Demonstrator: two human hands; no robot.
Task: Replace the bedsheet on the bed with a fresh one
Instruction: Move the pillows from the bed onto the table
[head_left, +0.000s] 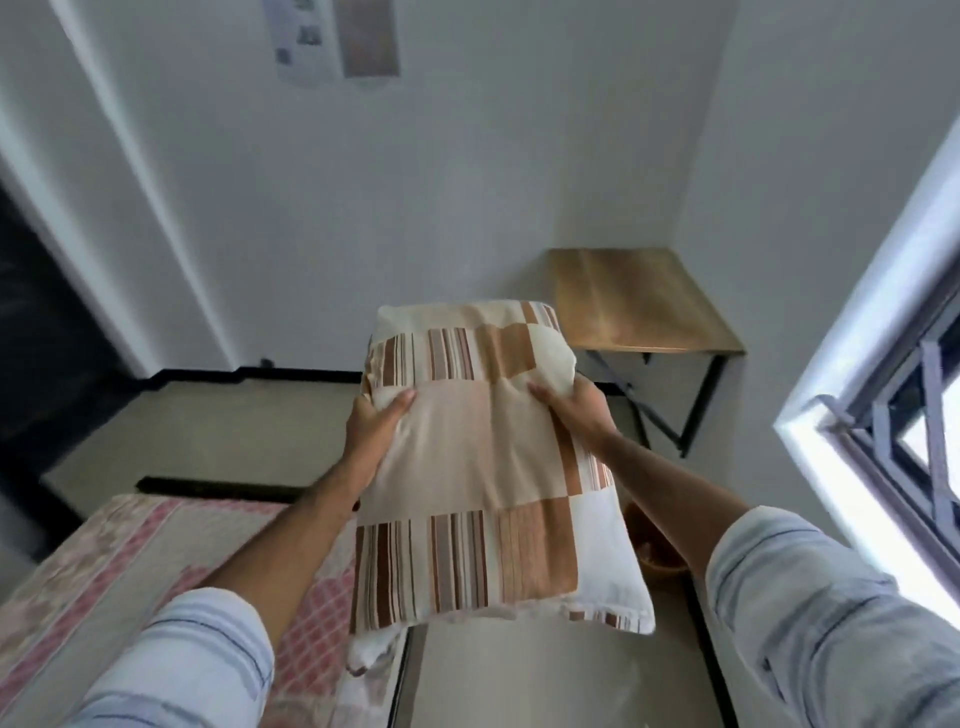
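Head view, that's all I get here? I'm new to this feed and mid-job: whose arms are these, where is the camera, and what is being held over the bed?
There is no machine here. The one picture comes from a wide-angle camera worn on a person's head, looking forward and down, so the two arms reaching up from the bottom are that person's own.

The left hand and the right hand grip opposite sides of a pillow in a cream and brown patchwork case, holding it up in the air in front of the body.

Below on the left is the bed, covered by a pink and beige patterned bedsheet. In the far corner stands a small wooden table with black legs. A window with a dark grille is on the right.
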